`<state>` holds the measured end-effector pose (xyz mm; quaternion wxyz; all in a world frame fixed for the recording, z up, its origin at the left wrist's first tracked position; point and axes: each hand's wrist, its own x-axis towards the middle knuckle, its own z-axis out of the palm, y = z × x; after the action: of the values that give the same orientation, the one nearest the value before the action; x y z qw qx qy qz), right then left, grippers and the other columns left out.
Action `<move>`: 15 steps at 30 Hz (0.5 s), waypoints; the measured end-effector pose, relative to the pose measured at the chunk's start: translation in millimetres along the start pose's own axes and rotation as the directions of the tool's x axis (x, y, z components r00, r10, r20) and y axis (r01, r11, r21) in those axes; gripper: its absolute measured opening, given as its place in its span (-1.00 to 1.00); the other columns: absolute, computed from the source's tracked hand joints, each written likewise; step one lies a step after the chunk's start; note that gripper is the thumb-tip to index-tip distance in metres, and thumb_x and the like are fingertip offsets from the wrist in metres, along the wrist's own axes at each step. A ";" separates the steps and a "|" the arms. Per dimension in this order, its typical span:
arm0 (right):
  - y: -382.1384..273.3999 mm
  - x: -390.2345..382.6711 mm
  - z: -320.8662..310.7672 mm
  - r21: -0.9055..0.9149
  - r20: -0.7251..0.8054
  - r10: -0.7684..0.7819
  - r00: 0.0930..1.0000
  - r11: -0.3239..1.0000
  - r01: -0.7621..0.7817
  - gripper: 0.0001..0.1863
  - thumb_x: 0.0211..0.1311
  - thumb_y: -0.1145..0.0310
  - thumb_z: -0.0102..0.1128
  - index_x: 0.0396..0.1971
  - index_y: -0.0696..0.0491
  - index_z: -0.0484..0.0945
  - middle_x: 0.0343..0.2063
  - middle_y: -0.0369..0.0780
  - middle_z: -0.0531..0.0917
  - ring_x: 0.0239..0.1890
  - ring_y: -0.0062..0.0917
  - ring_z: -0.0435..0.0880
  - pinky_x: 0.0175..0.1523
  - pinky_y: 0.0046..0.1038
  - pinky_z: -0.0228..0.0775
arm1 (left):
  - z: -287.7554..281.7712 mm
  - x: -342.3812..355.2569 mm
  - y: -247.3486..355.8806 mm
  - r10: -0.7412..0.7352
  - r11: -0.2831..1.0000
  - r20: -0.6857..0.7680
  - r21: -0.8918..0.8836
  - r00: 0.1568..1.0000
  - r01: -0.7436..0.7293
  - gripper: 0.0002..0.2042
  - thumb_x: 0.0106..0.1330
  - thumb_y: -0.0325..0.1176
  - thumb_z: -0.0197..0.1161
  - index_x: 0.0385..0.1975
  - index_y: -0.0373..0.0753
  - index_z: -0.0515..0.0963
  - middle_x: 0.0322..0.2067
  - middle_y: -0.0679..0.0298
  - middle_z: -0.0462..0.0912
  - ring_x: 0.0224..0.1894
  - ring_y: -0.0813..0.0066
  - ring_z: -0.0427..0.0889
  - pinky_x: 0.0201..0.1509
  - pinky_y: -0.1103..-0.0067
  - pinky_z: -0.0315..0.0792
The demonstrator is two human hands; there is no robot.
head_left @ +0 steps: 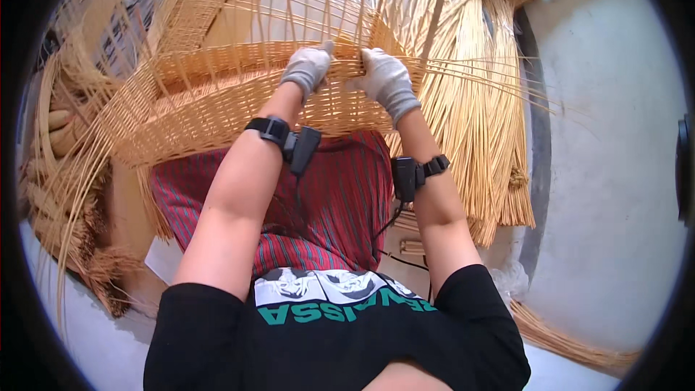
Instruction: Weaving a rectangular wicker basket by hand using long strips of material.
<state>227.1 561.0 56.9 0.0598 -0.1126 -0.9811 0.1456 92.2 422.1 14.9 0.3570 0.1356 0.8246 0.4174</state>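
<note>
A half-woven wicker basket (210,127), long and pale tan, leans across my lap with tall upright stakes (289,0) rising from its wall. My left hand (308,69), in a grey-white work glove, is closed on the near wall's upper edge, thumb up. Beside it, my right hand (389,81), gloved alike, is closed at the same edge close to the basket's right end. Loose weaving strands (481,78) stick out to the right past that hand. The fingertips behind the wall are hidden, so any single strand in them cannot be made out.
Large bundles of wicker rods (470,130) hang or lean at the right, beside a pale wall (608,101). More bundled fibres (65,203) lie at the left. A red striped cloth (326,195) covers my lap. Strapped black devices (304,150) with cables sit on both forearms.
</note>
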 end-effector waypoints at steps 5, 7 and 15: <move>4.4 -9.8 27.2 -0.087 -0.166 0.005 0.986 0.996 -0.020 -0.50 0.09 0.03 0.40 -0.09 0.05 0.54 -0.10 -0.03 0.65 -0.09 -0.09 0.70 0.00 -0.12 0.56 | 8.9 -17.5 -14.2 0.493 0.798 -0.072 0.434 0.867 -0.418 -0.57 0.47 -0.02 0.05 0.15 -0.18 0.44 -0.20 0.13 0.55 -0.23 0.31 0.56 -0.18 0.41 0.55; 10.6 -17.3 36.4 -0.180 -0.167 0.067 0.984 0.979 -0.098 -0.27 0.12 -0.03 0.40 0.21 0.05 0.44 0.10 -0.01 0.61 0.09 -0.12 0.65 0.15 -0.19 0.52 | 5.4 -57.3 -19.8 0.678 0.723 -0.117 0.283 0.726 -0.630 -0.50 0.46 -0.20 0.16 0.34 -0.15 0.29 0.12 0.13 0.51 0.10 0.35 0.51 0.06 0.44 0.53; -21.2 -63.0 92.5 0.759 -0.432 0.632 0.644 0.640 -0.119 -0.41 0.24 0.57 0.29 0.29 0.06 0.40 0.25 -0.14 0.44 0.27 -0.34 0.46 0.35 -0.35 0.33 | -147.6 -176.6 -233.7 0.136 0.908 -0.765 -0.158 0.630 -0.389 -0.75 0.28 -0.41 0.43 -0.06 -0.23 0.66 -0.21 0.25 0.74 -0.17 0.46 0.72 -0.03 0.58 0.58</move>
<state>269.9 501.0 -30.0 0.4073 -0.3453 -0.7177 0.4469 131.0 99.0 -26.1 -0.0563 0.0179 0.7923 0.6072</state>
